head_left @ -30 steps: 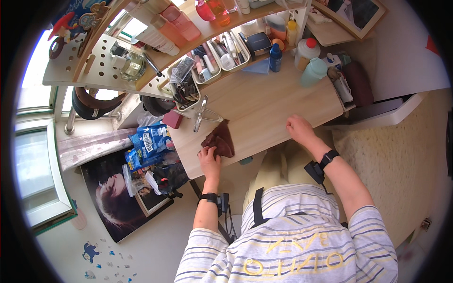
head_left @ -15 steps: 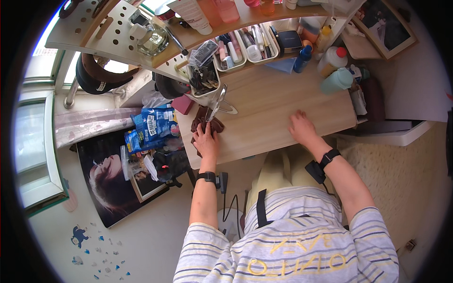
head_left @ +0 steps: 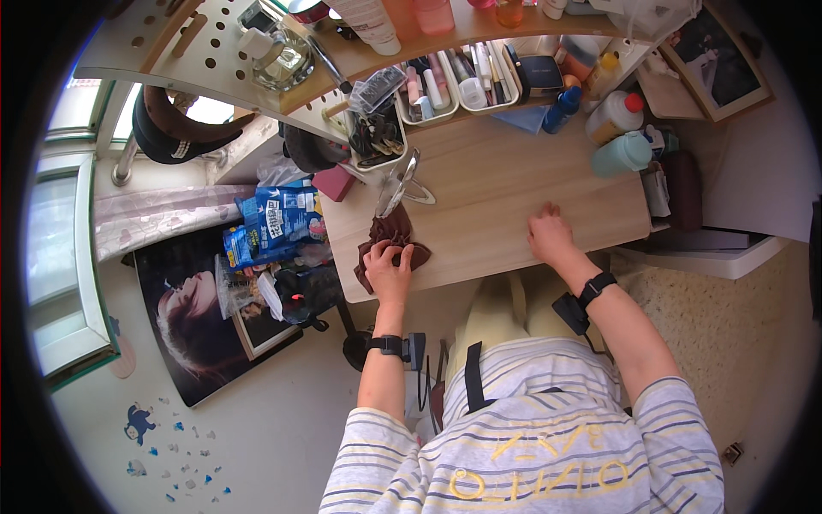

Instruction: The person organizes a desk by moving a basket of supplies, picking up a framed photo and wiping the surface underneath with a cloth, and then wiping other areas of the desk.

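On the left front part of the wooden desktop (head_left: 479,184), my left hand (head_left: 390,272) presses down on a crumpled dark brown cloth (head_left: 391,227), its bent fingers closed over the fabric. Part of the cloth is covered by the hand. Just beyond the cloth stands a shiny, see-through object with two leaning rounded panels (head_left: 404,184); its exact kind I cannot make out. My right hand (head_left: 550,234) rests on the desktop near the front edge, fingers loosely bent and apart, holding nothing.
Along the back stand white trays of cosmetics (head_left: 488,81), a bin of dark small items (head_left: 377,141), a blue bottle (head_left: 561,111) and a pale green cup (head_left: 622,154). A pink block (head_left: 332,182) and blue packages (head_left: 278,218) lie left. A shelf (head_left: 454,38) hangs over the back.
My left hand has slid toward me and slightly right with the brown cloth, which now lies more spread out. My right hand stays in about the same place.
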Tool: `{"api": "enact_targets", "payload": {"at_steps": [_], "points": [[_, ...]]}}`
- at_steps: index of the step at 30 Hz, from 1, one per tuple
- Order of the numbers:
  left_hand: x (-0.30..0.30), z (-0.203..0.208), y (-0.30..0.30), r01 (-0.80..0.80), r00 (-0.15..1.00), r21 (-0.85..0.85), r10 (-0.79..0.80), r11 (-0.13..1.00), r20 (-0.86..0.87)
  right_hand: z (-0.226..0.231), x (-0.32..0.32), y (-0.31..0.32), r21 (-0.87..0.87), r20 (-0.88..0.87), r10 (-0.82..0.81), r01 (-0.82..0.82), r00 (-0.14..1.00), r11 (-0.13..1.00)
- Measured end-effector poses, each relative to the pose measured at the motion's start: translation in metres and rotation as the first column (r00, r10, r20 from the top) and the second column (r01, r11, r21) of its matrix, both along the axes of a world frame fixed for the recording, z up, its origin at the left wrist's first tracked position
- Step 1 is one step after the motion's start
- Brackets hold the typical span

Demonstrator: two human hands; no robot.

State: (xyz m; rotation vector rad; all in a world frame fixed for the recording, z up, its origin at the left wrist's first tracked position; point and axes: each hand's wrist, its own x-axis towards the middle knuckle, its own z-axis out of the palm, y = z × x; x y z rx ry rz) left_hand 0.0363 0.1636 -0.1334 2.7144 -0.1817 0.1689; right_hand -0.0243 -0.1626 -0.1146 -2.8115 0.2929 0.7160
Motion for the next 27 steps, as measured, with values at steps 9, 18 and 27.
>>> {"api": "enact_targets", "payload": {"at_steps": [9, 18, 27], "points": [[0.009, -0.016, 0.017, -0.098, 0.995, -0.311, 0.093, 0.945, -0.03, 0.009, 0.006, -0.003, 0.073, -0.061, -0.03, 0.034, 0.998, 0.997], [0.011, -0.005, 0.012, -0.181, 0.981, -0.285, 0.153, 0.941, -0.115, 0.002, 0.001, -0.005, 0.076, -0.024, 0.003, -0.001, 1.0, 0.997], [-0.027, 0.01, -0.041, 0.231, 0.963, 0.035, -0.224, 0.972, -0.149, 0.008, 0.0, 0.0, 0.044, -0.028, 0.018, -0.017, 0.999, 0.999]]}}
